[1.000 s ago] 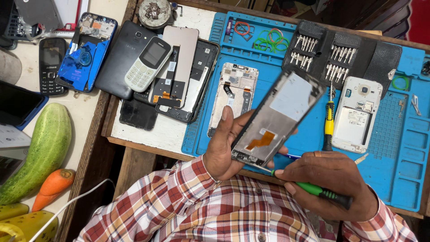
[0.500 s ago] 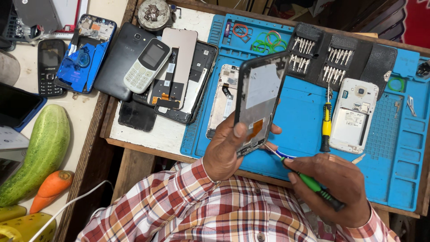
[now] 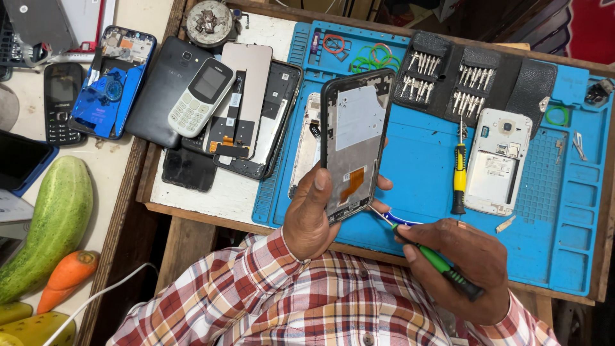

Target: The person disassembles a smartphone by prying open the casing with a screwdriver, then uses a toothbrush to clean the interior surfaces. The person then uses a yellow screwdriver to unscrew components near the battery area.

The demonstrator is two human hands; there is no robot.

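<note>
A phone display frame [image 3: 354, 144] was held upright above the blue repair mat [image 3: 416, 166], clamped in the left hand [image 3: 314, 214], thumb on its lower left edge and fingertips at its right edge. At four o'clock from the frame, the right hand [image 3: 464, 263] was closed around a green-handled tool [image 3: 435, 261], whose thin tip was brought against the frame's lower right corner.

The frame partly hid a white opened phone body [image 3: 307, 144] lying on the mat behind it, at nine o'clock. At three o'clock from the frame, one yellow-and-black screwdriver [image 3: 459, 176] lay on the mat, and just beyond it one white phone with its back removed [image 3: 498, 160]. At one o'clock a black bit case [image 3: 474, 80] lay open, with four clusters of bits shown. Coloured rubber bands [image 3: 365, 56] were seen at twelve o'clock.

At ten o'clock, off the mat, a pile of phone parts was topped by one grey keypad phone [image 3: 200, 96]. Further left, one blue opened phone [image 3: 112, 83] and one black keypad phone [image 3: 61, 102] were counted. At eight o'clock lay one cucumber [image 3: 54, 224] and one carrot [image 3: 69, 272].
</note>
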